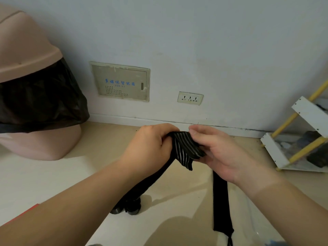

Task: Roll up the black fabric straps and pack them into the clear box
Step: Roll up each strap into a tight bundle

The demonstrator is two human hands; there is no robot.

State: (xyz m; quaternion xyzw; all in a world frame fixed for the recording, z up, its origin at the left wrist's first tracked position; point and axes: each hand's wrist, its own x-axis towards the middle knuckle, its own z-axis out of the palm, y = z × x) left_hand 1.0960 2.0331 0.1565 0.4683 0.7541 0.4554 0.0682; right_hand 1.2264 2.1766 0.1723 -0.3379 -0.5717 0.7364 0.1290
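A black fabric strap with thin white stripes at its end is held up above the floor. My left hand grips it with curled fingers. My right hand pinches the striped end between thumb and fingers. The strap's long black tail hangs down past my left forearm toward the floor. A second black strap hangs or lies below my right hand. Dark rolled pieces sit on the floor under my left forearm. The clear box is barely visible, perhaps at the bottom right.
A pink bin with a black bag stands at the left against the wall. A white and yellow rack holding dark items stands at the right. A wall socket and a service panel are ahead. A red edge shows at lower left.
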